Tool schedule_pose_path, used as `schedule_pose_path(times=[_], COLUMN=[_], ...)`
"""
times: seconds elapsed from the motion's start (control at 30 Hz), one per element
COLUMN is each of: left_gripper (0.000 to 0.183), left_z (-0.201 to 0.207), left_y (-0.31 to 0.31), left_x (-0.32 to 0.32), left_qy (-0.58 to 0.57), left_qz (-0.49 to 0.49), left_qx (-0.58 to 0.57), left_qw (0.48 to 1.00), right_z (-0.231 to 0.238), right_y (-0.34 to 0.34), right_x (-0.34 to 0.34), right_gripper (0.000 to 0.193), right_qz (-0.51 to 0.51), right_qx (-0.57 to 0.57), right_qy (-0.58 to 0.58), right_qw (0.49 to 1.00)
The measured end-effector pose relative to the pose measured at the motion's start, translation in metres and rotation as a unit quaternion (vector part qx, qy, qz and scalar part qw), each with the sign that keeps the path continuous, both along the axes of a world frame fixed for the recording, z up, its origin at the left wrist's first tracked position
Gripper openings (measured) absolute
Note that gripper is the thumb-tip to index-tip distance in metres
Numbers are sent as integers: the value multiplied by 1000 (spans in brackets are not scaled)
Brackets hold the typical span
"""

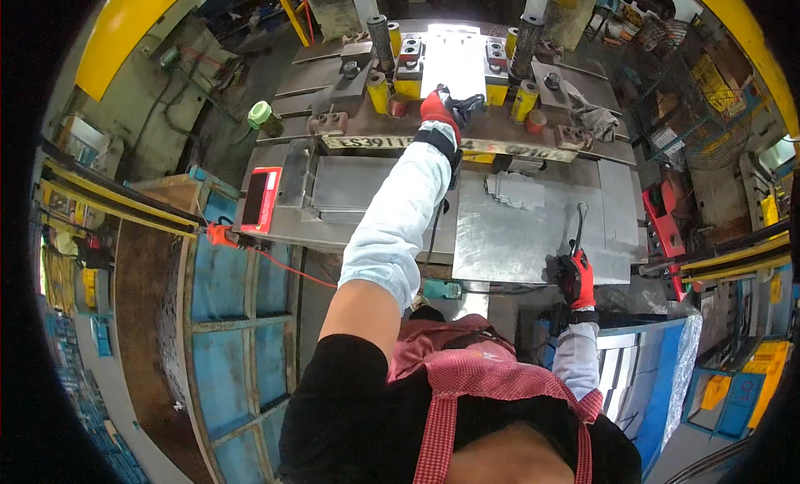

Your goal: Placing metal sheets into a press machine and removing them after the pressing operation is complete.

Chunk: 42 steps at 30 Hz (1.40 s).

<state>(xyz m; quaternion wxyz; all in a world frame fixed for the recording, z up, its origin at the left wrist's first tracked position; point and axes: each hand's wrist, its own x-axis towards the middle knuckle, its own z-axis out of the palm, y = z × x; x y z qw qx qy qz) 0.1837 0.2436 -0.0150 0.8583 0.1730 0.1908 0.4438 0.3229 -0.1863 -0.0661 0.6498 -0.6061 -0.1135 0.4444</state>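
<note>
My left hand (pixel 446 113), in a red and black glove, reaches forward to the press die (pixel 400 140). It is at the near edge of a bright, flat sheet (pixel 452 59) lying between the die's posts; its black fingers blend together, so whether they grip the sheet is unclear. Closer to me on the right, my right hand (pixel 577 280), gloved alike, is closed round a long thin metal tool (pixel 580 223) with a rounded end pointing away from me. That hand is over the near part of a smooth metal plate (pixel 517 242).
Stacked grey sheets (pixel 354 184) lie left of centre, and small cut sheet pieces (pixel 515 190) on the plate. A red-framed dark panel (pixel 262 200) is at the left. Yellow posts (pixel 525 101) stand on the die. A rag (pixel 593 117) and a green-lidded bottle (pixel 261 115) flank it.
</note>
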Motion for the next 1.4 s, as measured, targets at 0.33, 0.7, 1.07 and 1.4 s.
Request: schedule_pose_path(times=[0.33, 0.7, 1.07, 1.4], left_gripper=[39, 53, 53, 48], left_z=[7, -94, -99, -101], left_y=[-196, -273, -269, -268], left_x=[-136, -214, -216, -220], left_qy=[307, 838, 829, 826], left_qz=[159, -6, -50, -47], left_qx=[206, 459, 427, 426], left_qw=[915, 295, 357, 365], right_z=[-29, -38, -40, -44], right_y=[-2, -2, -3, 0], right_x=[14, 21, 23, 21], right_gripper=[20, 16, 16, 24], right_qz=[-34, 10, 5, -27], right_qx=[83, 115, 127, 103], right_qy=[161, 191, 200, 160], right_qw=[983, 975, 971, 981])
